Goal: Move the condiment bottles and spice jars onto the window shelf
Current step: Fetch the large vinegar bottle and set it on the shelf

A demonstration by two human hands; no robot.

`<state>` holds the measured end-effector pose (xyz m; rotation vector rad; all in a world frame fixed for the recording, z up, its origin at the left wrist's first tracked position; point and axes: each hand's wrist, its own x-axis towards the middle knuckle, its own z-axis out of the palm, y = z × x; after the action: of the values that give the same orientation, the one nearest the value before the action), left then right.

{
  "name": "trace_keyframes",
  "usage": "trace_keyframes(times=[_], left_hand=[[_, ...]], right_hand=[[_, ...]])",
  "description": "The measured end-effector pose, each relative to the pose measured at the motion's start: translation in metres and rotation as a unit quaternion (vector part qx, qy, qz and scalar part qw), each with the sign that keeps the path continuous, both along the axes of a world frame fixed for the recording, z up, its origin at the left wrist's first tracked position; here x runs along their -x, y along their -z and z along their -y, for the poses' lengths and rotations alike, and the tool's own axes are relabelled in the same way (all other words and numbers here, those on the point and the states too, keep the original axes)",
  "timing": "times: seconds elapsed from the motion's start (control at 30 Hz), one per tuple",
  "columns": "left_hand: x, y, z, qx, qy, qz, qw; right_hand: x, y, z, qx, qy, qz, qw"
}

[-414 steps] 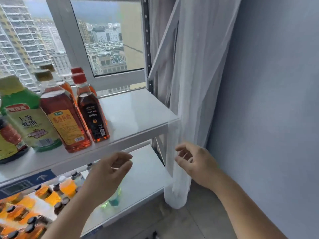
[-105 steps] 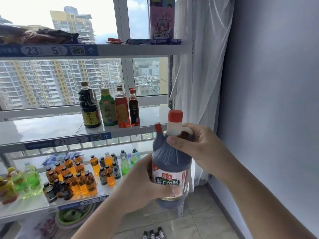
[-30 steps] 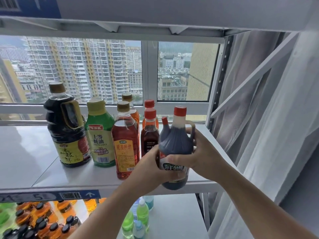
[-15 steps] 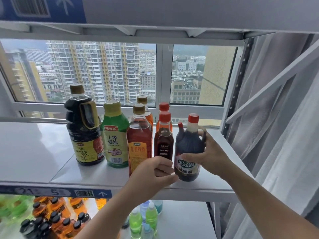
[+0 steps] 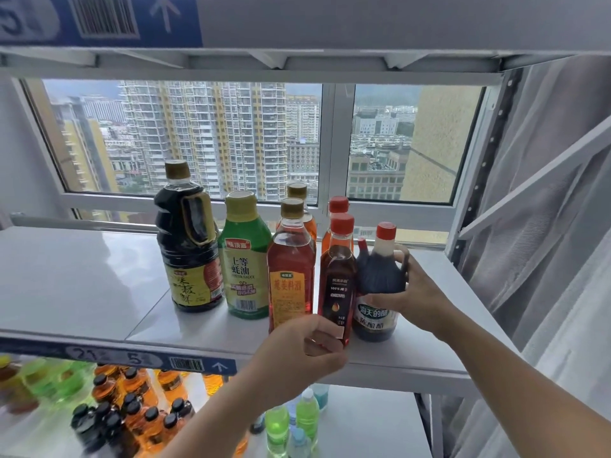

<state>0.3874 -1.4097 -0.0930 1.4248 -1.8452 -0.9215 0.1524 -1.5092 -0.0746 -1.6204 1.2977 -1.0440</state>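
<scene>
A dark vinegar bottle [image 5: 377, 279] with a red cap and a side handle stands at the right end of a row on the white window shelf [image 5: 82, 282]. My right hand [image 5: 416, 299] grips it, thumb across its front and fingers behind the handle. Left of it stand a small red-capped bottle [image 5: 337, 279], a red cooking wine bottle [image 5: 291, 269], a green oyster sauce bottle [image 5: 244, 259] and a big dark soy sauce jug [image 5: 190, 246]. Two more bottles stand behind them. My left hand [image 5: 297, 352] hovers loosely curled at the shelf's front edge, holding nothing.
The upper shelf [image 5: 330, 24] hangs close above the bottle tops. A white curtain [image 5: 545, 226] and a slanted shelf brace lie to the right. The lower shelf [image 5: 363, 424] carries several small drink bottles [image 5: 132, 408]. Bare shelf surface stretches to the left of the row.
Both hands brought the vinegar bottle up and set it on the shelf beside the small red-capped bottle. My left hand let go and drew back to the shelf's front edge.
</scene>
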Motion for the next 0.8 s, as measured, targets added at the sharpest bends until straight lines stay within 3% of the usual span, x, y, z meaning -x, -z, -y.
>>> trace_keyframes(times=[0.37,0.8], left_hand=[[-0.007,0.001,-0.01,-0.021,-0.004,-0.04,0.999],[-0.007,0.003,-0.016,-0.011,0.032,0.007,0.999]], right_hand=[[0.007,-0.002,0.004,-0.048,0.02,-0.014,0.999],[0.019,0.018,-0.041,-0.057,0.11,-0.062,0.99]])
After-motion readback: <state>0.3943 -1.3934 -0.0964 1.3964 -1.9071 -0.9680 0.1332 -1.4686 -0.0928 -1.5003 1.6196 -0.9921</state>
